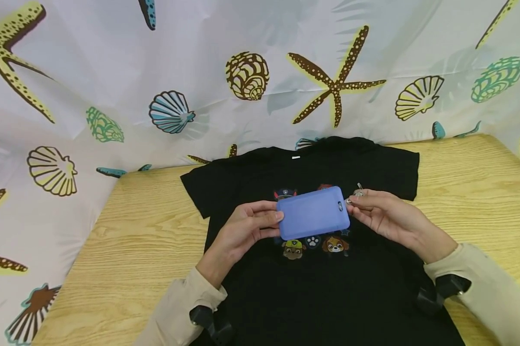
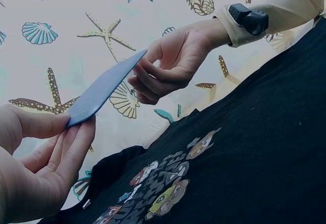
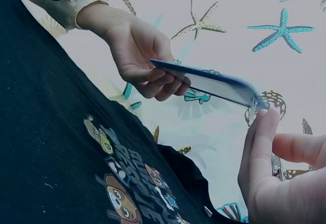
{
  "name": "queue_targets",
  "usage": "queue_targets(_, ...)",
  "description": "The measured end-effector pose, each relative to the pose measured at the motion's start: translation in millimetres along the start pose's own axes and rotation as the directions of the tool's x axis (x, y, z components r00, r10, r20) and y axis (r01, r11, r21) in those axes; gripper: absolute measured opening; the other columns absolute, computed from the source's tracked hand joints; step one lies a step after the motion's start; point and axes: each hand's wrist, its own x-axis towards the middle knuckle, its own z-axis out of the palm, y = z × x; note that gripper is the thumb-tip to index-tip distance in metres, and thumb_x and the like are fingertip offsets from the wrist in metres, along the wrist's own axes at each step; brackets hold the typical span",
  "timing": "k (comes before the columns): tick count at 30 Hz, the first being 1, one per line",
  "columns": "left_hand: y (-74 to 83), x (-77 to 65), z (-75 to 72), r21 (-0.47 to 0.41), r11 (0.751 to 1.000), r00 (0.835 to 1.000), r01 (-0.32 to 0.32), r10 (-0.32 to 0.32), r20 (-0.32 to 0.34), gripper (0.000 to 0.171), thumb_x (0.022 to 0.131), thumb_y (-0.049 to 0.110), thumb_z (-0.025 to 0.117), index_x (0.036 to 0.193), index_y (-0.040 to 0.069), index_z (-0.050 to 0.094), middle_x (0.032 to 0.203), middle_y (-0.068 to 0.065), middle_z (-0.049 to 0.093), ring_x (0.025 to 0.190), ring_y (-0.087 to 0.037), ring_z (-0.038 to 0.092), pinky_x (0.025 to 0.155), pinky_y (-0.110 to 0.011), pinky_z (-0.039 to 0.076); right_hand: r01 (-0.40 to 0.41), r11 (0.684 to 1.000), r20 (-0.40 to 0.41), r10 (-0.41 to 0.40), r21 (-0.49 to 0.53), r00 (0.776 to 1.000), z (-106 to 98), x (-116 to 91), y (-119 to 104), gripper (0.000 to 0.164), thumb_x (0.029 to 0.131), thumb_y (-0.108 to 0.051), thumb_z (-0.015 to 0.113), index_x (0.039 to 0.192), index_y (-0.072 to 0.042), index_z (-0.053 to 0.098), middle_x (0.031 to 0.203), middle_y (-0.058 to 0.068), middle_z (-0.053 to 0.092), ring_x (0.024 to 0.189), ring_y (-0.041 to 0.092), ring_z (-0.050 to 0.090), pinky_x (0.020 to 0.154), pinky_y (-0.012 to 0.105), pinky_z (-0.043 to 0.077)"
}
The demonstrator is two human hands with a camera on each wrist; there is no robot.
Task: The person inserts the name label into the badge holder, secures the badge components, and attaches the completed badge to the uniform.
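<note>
A blue badge holder (image 1: 313, 214), with a small slot at its right end, is held up above a black T-shirt (image 1: 329, 293). My left hand (image 1: 244, 228) pinches its left end between thumb and fingers. At the slotted end, my right hand (image 1: 393, 216) grips a small metal badge clip (image 1: 358, 191), mostly covered by the fingers. The right wrist view shows a clear strap (image 3: 253, 106) at the slot, close to the right fingertips; whether it is fastened I cannot tell. Seen edge-on in the left wrist view, the badge holder (image 2: 104, 90) is tilted.
Under the shirt is a wood-grain table (image 1: 143, 230). A white cloth (image 1: 208, 43) printed with shells and starfish hangs behind it and along the left side. Cartoon dog prints (image 1: 293, 250) mark the shirt's front. Black wrist devices (image 1: 210, 322) sit on both sleeves.
</note>
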Motion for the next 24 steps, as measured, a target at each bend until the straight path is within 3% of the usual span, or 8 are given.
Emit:
queue_targets(3, -0.3, 0.5, -0.2, 0.007, 1.0, 1.0, 0.002, -0.002, -0.004, 0.014, 0.091, -0.008, 0.057, 0.099, 0.001, 0.064, 0.086, -0.006, 0.069, 0.076, -0.016, 0.068, 0.073, -0.03, 0.058, 0.0, 1.0, -0.004, 0.0, 0.0, 1.0, 0.7, 0.1, 0.5, 0.015, 0.099, 0.003, 0.046, 0.098, 0.0, 0.061, 0.096, 0.011, 0.064, 0.089, 0.013, 0.066, 0.082, 0.019, 0.053)
queue_targets(7, 0.1, 0.6, -0.8, 0.011, 1.0, 1.0, -0.005, 0.005, -0.008, 0.014, 0.091, -0.008, 0.057, 0.102, -0.001, 0.062, 0.086, -0.006, 0.069, 0.076, -0.016, 0.068, 0.074, -0.031, 0.059, 0.046, 0.992, -0.063, -0.054, -0.12, 0.997, 2.6, -0.7, 0.4, 0.009, 0.098, 0.002, 0.051, 0.102, 0.0, 0.058, 0.098, 0.011, 0.064, 0.092, 0.015, 0.067, 0.084, 0.022, 0.054)
queue_targets(11, 0.9, 0.2, -1.8, 0.012, 1.0, 1.0, -0.014, 0.014, -0.01, 0.015, 0.091, -0.008, 0.057, 0.103, -0.002, 0.061, 0.086, -0.006, 0.069, 0.076, -0.016, 0.068, 0.074, -0.031, 0.059, 0.07, 0.96, -0.097, -0.099, -0.272, 0.99, 3.7, -2.0, -1.8, 0.01, 0.098, -0.004, 0.054, 0.108, -0.002, 0.055, 0.101, 0.011, 0.065, 0.095, 0.017, 0.068, 0.086, 0.027, 0.054)
queue_targets(16, 1.3, 0.7, -3.4, 0.015, 1.0, 1.0, -0.016, 0.016, -0.019, 0.015, 0.091, -0.009, 0.056, 0.105, -0.002, 0.06, 0.086, -0.006, 0.069, 0.076, -0.015, 0.068, 0.074, -0.031, 0.059, 0.051, 0.904, -0.068, -0.089, -0.425, 0.994, 3.9, -2.9, -5.2, 0.017, 0.102, -0.018, 0.049, 0.11, -0.007, 0.061, 0.102, 0.007, 0.064, 0.096, 0.017, 0.063, 0.087, 0.029, 0.053)
queue_targets(19, 1.3, 0.6, -4.3, 0.017, 1.0, 0.999, -0.015, 0.016, -0.028, 0.016, 0.091, -0.008, 0.056, 0.106, -0.003, 0.059, 0.087, -0.006, 0.069, 0.076, -0.015, 0.068, 0.074, -0.031, 0.059, 0.059, 0.889, -0.061, -0.098, -0.455, 0.993, 2.9, -3.3, -6.2, 0.019, 0.102, -0.018, 0.049, 0.108, -0.008, 0.064, 0.1, 0.006, 0.064, 0.092, 0.016, 0.061, 0.085, 0.027, 0.053)
queue_targets(24, -0.1, 1.1, -6.4, 0.017, 1.0, 0.999, -0.01, 0.011, -0.037, 0.016, 0.093, -0.007, 0.056, 0.108, -0.003, 0.058, 0.086, -0.005, 0.069, 0.075, -0.015, 0.068, 0.073, -0.03, 0.059, 0.111, 0.903, -0.023, -0.133, -0.416, 0.991, 0.1, -4.7, -7.3, 0.017, 0.1, -0.009, 0.052, 0.106, -0.006, 0.067, 0.097, 0.007, 0.067, 0.088, 0.014, 0.063, 0.081, 0.025, 0.055)
